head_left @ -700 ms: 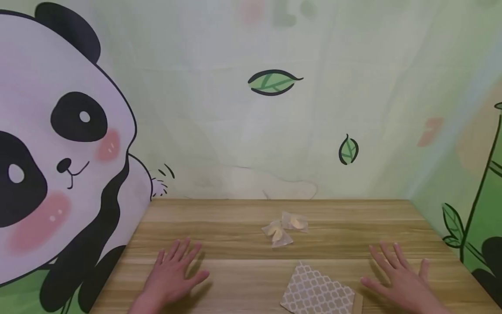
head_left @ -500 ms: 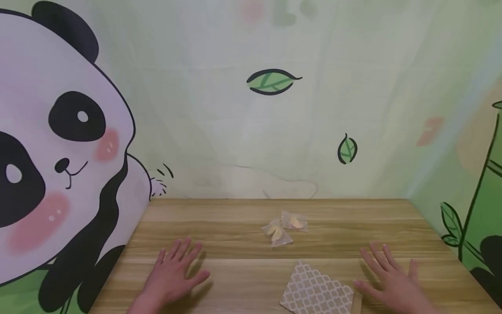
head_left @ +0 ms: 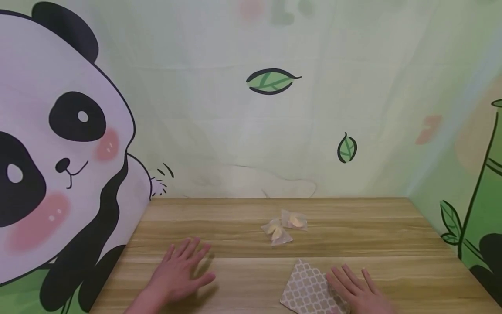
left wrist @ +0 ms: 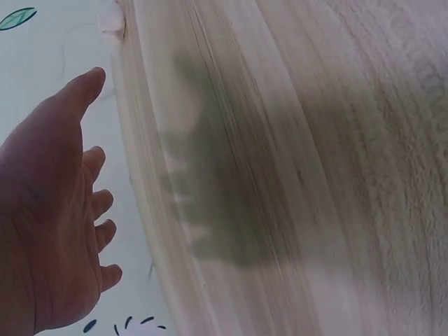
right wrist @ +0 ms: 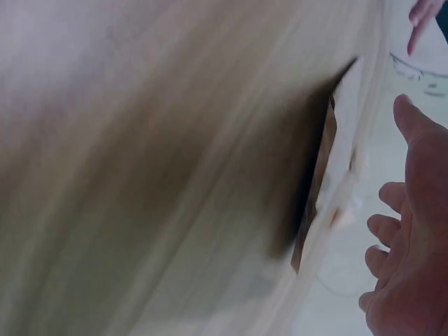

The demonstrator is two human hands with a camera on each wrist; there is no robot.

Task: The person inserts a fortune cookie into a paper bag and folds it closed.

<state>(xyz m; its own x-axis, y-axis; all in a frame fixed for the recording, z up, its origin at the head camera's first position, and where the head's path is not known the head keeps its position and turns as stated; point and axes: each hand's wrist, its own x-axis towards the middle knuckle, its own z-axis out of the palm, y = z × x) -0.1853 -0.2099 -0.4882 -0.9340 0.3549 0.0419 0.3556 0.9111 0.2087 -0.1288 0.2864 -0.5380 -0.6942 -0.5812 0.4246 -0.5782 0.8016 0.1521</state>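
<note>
A flat paper bag (head_left: 306,287) with a tan-and-white lattice print lies at the front of the table, right of centre. Over its right side is my right hand (head_left: 358,291), fingers spread and fairly straight, covering part of the print. The right wrist view has that hand apart from the bag's edge (right wrist: 334,150), holding nothing. My left hand (head_left: 176,275) hovers palm down over the left part of the table, fingers spread, its shadow on the wood. Further back lie two small clear packets, one nearer (head_left: 276,232) and one behind it (head_left: 294,220), each with a cream-coloured folded piece resembling a fortune cookie.
The wood-grain table (head_left: 231,209) ends at a pale fabric backdrop (head_left: 211,122) along its back. A printed panda (head_left: 86,144) fills the backdrop's left side, and green leaves and bamboo are printed elsewhere on it.
My right hand has moved left from beside the bag to over its right side. The left hand has shifted slightly right. The bag and packets stay put.
</note>
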